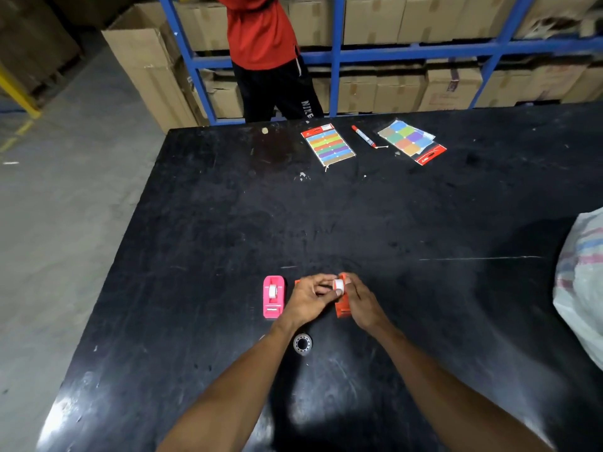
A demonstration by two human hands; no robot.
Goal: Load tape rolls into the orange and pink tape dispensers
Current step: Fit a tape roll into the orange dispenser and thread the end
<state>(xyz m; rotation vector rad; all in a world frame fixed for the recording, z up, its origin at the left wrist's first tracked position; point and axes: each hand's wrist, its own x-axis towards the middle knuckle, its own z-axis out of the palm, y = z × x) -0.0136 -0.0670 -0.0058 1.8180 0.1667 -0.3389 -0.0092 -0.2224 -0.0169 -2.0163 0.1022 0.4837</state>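
Observation:
A pink tape dispenser stands on the black table with a white roll seated in it. To its right, my two hands meet over the orange tape dispenser, which is partly hidden by them. A small white tape roll is pinched between the fingers of both hands just above that dispenser. My left hand reaches in from the left and my right hand rests against the dispenser's right side. A clear tape roll lies flat on the table below my left wrist.
At the table's far side lie two packs of coloured labels and a red marker. A white plastic bag sits at the right edge. A person in a red shirt stands beyond the table by blue shelving with cartons.

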